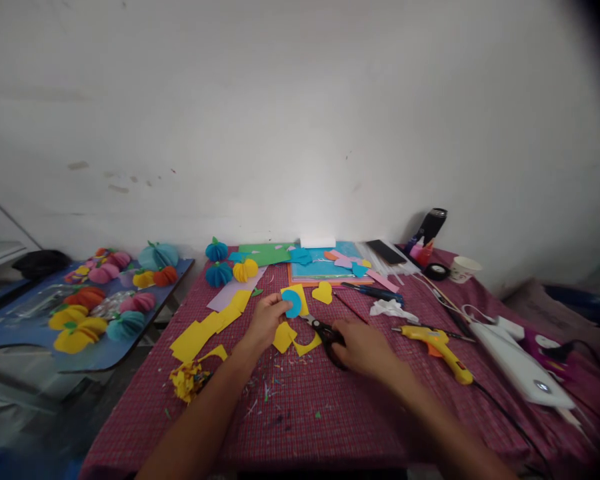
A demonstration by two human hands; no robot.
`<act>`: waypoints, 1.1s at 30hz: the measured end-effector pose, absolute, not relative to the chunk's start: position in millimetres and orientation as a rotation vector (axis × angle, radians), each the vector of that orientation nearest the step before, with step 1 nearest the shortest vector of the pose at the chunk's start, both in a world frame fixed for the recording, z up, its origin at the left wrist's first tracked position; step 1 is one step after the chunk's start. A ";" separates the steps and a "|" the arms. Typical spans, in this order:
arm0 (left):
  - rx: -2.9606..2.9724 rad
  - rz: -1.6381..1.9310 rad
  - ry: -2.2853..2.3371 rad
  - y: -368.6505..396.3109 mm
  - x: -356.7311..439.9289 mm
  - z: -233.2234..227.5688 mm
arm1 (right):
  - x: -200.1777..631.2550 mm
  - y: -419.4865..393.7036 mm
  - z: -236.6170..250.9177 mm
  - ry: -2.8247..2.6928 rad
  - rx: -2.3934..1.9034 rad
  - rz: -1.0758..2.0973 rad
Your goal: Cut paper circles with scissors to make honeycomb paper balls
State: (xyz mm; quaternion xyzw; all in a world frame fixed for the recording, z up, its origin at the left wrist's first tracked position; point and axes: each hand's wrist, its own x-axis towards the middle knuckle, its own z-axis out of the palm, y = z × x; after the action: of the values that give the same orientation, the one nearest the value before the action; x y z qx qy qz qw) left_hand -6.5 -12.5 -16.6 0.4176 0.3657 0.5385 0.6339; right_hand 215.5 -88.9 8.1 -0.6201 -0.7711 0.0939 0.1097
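Observation:
My left hand (267, 317) pinches a blue paper circle (293, 303) laid against a yellow paper piece (301, 291). My right hand (357, 347) is closed round the black handles of a pair of scissors (325, 328). The blades point left at the lower edge of the yellow piece; whether they touch it I cannot tell. Yellow offcuts (284, 337) lie just below the blades. A yellow heart-shaped cutout (323, 293) rests a little beyond the scissors. Left of my left hand runs a row of yellow paper pieces (207, 328).
A yellow glue gun (439, 347) with a black cord lies at right, near a white power strip or box (520, 360). A utility knife (374, 292), crumpled tissue (393, 309), paper cup (464, 269) and dark bottle (431, 225) stand or lie behind. Paper pumpkins (80, 330) cover the blue table at left.

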 end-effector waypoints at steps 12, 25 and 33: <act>0.830 1.259 0.801 -9.5 -12.0 -13.3 | 213.3 -79.3 3.7 -2.218 -1.919 0.388; 0.782 1.265 0.786 -7.6 -13.6 -14.1 | 242.4 -90.6 -8.2 -0.841 -0.822 1.739; 0.784 1.276 0.786 -8.9 -12.4 -12.1 | 220.8 -98.0 -5.9 -0.787 -0.672 1.848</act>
State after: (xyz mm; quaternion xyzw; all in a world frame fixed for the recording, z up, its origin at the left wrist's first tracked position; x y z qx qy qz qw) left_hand -12.4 -8.9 -12.1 0.3468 0.3479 0.5648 0.6632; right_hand 220.8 -98.0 -5.9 -0.2766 -0.3238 0.7607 0.4898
